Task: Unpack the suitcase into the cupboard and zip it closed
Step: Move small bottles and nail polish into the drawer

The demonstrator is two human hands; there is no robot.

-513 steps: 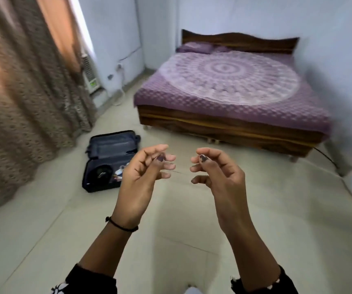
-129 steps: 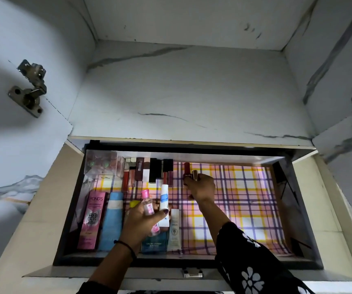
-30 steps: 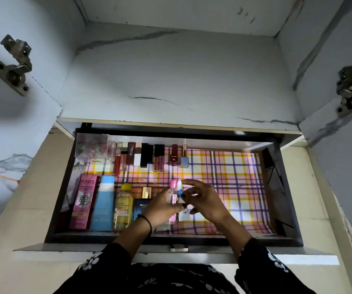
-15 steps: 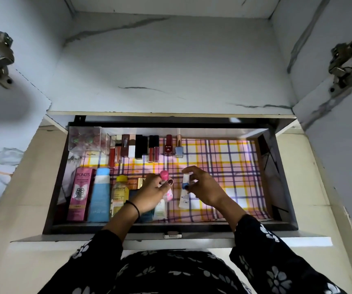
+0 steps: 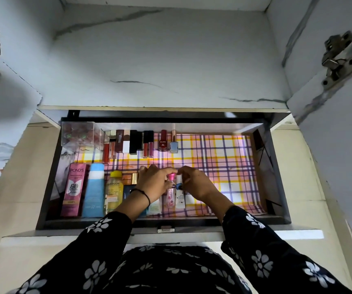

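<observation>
Pictured over the pulled-out drawer (image 5: 50, 187) of the open cupboard (image 5: 160, 60), both hands low above a checked liner (image 5: 224, 166). Pinched the cap of a small pink-capped bottle (image 5: 171, 199) with the curled fingertips of the left hand (image 5: 151, 183), a black band (image 5: 144, 194) at the wrist. Gripped the top of a white tube (image 5: 180, 198) just beside that bottle with the right hand (image 5: 198, 185), thumb and fingers bent round it. Held the two hands close together, fingertips nearly meeting above the caps. Caught both items near the front middle of the drawer, tops pointing toward its back; could not tell whether resting on the liner or lifted. Flanked on the left by a yellow-capped Garnier bottle (image 5: 112, 192), a blue tube (image 5: 94, 189) and a pink Pond's box (image 5: 73, 189), side by side. Backed by a clear box (image 5: 79, 135) in the rear left corner and a row of lipsticks and nail polishes (image 5: 137, 143) along the back wall. Framed by metal hinges (image 5: 338, 58) on the opened doors and by black flowered sleeves (image 5: 266, 240).
</observation>
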